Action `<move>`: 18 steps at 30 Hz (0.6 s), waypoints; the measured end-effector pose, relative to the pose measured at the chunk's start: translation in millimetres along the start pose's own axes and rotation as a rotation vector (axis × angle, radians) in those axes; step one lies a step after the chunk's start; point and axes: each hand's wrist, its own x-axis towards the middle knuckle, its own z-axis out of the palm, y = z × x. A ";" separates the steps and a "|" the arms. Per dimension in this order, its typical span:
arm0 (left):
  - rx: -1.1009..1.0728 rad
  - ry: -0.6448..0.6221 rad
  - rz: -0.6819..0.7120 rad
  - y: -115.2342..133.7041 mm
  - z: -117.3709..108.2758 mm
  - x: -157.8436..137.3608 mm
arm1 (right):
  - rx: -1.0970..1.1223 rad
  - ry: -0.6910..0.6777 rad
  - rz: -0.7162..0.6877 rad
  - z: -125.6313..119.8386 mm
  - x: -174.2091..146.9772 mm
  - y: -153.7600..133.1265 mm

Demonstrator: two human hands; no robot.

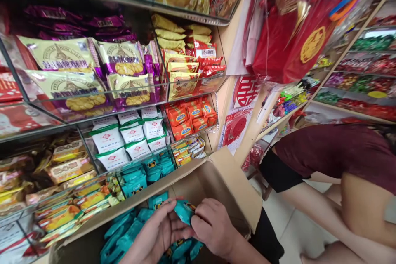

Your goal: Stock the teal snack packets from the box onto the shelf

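Note:
A small teal snack packet [185, 211] with a dark-and-orange print is held between my hands above an open cardboard box [227, 177]. My right hand [215, 225] is closed, its thumb and fingers pinching the packet's right end. On the other side my left hand [162, 229] has its thumb against the packet's left end, with its fingers curled loosely underneath. Below both hands, many similar teal packets [128, 231] lie loose in the box; my hands and forearms cover part of them.
Shelves of wrapped biscuits stand ahead and left, with a bin of teal packets [134, 179] just beyond the box and white-and-green packets [108, 142] above. At right a person in a maroon shirt [334, 148] bends low. Red gift bags [287, 45] hang overhead.

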 end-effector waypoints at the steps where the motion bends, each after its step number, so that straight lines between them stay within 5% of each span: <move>1: -0.039 -0.008 0.054 2.2 3.3 -3.0 | 0.063 0.008 0.029 -0.6 -3.6 -3.1; 4: -0.058 0.044 0.175 2.4 6.1 -8.8 | 0.332 0.114 0.298 3.8 -17.0 -15.2; 7: 0.001 0.105 0.235 -3.2 6.8 -8.1 | 0.731 0.229 0.744 14.0 -24.9 -24.8; 10: 0.091 0.168 0.279 -7.0 7.1 -3.3 | 1.155 0.179 1.090 24.6 -25.2 -28.0; 15: 0.193 0.345 0.380 -14.5 -0.1 5.9 | 1.281 0.270 1.183 39.5 -25.9 -27.7; 18: 0.134 0.324 0.331 -31.1 -3.6 8.1 | 1.289 0.320 1.215 48.0 -28.3 -32.4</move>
